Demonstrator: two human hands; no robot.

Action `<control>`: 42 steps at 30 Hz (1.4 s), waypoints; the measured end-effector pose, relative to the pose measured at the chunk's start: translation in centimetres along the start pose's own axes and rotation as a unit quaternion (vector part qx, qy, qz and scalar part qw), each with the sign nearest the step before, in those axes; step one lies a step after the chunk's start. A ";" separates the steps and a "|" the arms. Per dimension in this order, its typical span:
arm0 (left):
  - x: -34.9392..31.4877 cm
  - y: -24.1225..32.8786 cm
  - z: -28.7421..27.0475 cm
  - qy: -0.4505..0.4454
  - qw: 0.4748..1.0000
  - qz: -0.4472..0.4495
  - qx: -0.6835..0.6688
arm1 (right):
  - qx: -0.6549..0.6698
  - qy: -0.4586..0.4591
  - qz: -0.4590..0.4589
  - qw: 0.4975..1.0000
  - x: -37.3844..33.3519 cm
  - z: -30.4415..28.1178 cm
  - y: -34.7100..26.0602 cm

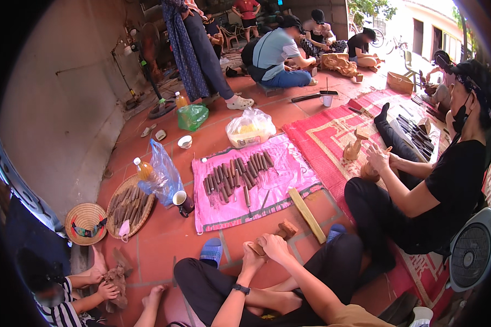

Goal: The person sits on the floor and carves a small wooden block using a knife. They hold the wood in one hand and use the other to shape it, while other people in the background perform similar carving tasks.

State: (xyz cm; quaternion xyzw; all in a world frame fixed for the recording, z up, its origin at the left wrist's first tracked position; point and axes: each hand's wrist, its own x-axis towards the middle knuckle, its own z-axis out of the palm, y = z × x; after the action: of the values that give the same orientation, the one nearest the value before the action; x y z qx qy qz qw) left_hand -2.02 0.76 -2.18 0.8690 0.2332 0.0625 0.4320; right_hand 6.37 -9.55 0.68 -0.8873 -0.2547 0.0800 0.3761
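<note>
Brown wood (287,228) between left hand (252,258) and right hand (273,247); one end beyond

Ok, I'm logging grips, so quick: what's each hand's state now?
Left hand: closed, holding a wooden carving.
Right hand: closed on the same wooden carving.

Blown-out daylight at upper right, dimmer left wall (60,114), fisheye curving, black rim.

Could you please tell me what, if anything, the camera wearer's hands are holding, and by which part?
The left hand and right hand hold a brown wooden piece, apparently by its near end and middle; its far end sticks out.
</note>
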 end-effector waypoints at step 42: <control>-0.3 -3.1 2.7 0.084 0.988 0.133 0.001 | 0.074 -0.004 0.013 0.997 -0.9 -0.7 0.7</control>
State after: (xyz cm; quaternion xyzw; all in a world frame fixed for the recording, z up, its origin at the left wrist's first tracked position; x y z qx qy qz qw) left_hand -2.52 0.31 -6.26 0.8840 0.1515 0.1923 0.3982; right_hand 6.06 -10.87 0.60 -0.8599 -0.2380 0.1066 0.4389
